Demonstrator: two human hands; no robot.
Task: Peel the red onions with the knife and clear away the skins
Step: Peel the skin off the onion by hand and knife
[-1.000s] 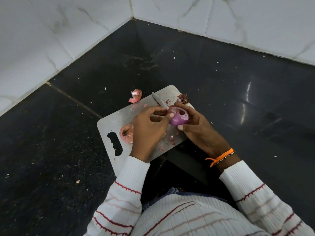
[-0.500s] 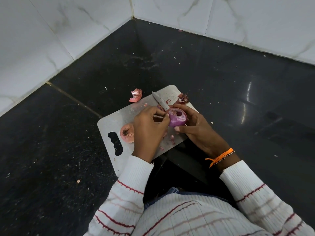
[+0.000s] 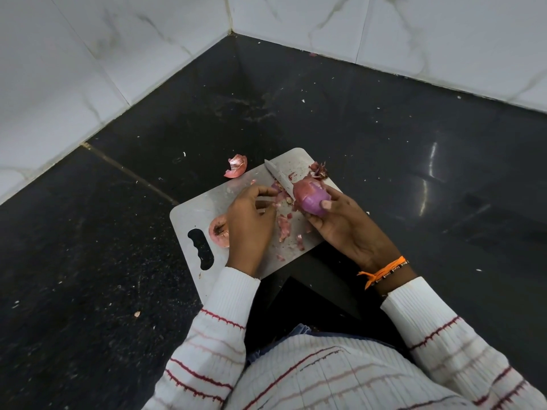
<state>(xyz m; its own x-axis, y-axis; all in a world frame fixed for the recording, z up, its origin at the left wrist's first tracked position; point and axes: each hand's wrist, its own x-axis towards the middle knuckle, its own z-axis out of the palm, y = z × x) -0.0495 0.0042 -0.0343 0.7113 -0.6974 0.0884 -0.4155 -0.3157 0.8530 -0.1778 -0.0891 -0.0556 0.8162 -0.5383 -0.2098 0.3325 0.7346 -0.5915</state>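
Since earlier frame, hands parted; half-peeled purple-red onion (image 3: 312,199) lifted right, over steel cutting board (image 3: 201,208) at 1 o'clock. Right hand (image 3: 340,223) fingers grip onion. Left hand (image 3: 251,220) fingers closed on silver-bladed knife (image 3: 279,179). Papery skin clings on top. Pink skin scraps (image 3: 284,226) uncleared; curled pink peel (image 3: 236,166) on black surface (image 3: 384,137), 11 o'clock.

left hand (image 3: 250,223) now off the onion (image 3: 312,198), onion turned, more purple flesh bare

Cutting board (image 3: 207,208) and skin (image 3: 236,170) on black floor (image 3: 88,261)
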